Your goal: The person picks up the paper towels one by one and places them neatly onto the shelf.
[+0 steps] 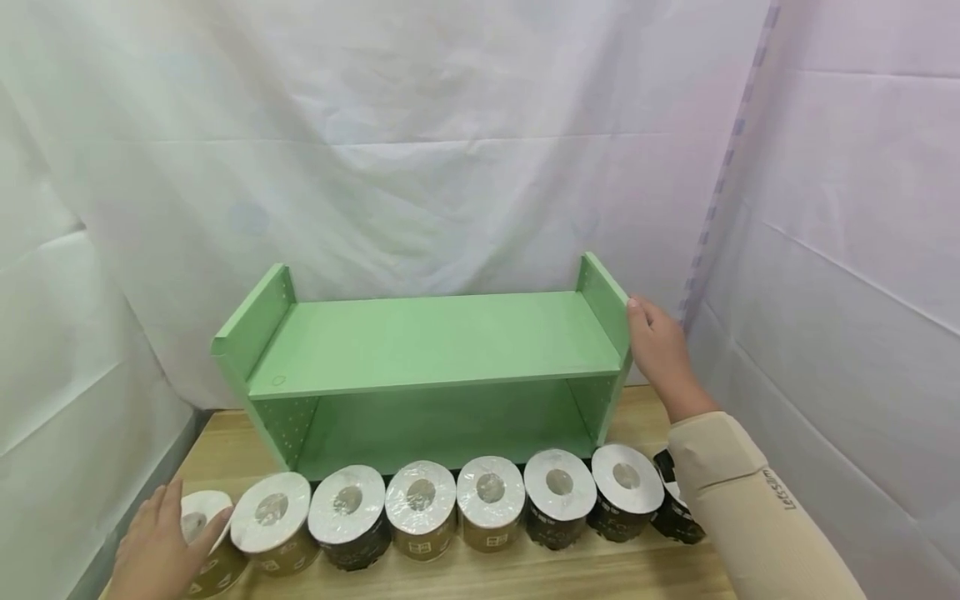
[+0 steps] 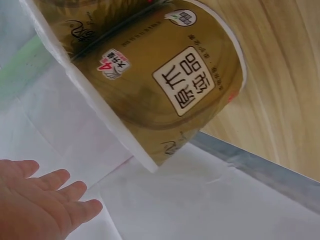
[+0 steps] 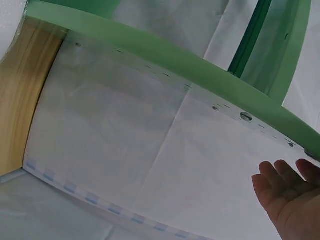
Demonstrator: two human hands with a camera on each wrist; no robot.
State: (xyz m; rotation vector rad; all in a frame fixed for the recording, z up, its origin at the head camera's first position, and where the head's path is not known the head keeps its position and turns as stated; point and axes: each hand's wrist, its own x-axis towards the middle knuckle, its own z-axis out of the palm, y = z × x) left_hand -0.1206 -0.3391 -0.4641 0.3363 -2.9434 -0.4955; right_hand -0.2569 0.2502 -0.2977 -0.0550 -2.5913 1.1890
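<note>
A green two-tier shelf (image 1: 435, 342) stands at the back of the wooden table, its side panels rising above the upper board. My right hand (image 1: 660, 346) is at the top of the shelf's right side panel (image 1: 606, 304); its fingers look loosely bent in the right wrist view and are not wrapped round the panel. At the left end of a row of toilet paper rolls, my left hand (image 1: 159, 546) is spread beside the leftmost roll (image 1: 217, 575). In the left wrist view its fingers (image 2: 72, 192) are extended, apart from a gold-wrapped roll (image 2: 165, 80).
Several toilet paper rolls (image 1: 420, 500) in gold or black wrappers stand upright along the shelf's front on the wooden table (image 1: 450, 579). The rightmost roll (image 1: 675, 508) is partly hidden by the right sleeve (image 1: 742, 492). White cloth (image 1: 450, 150) hangs behind and at both sides.
</note>
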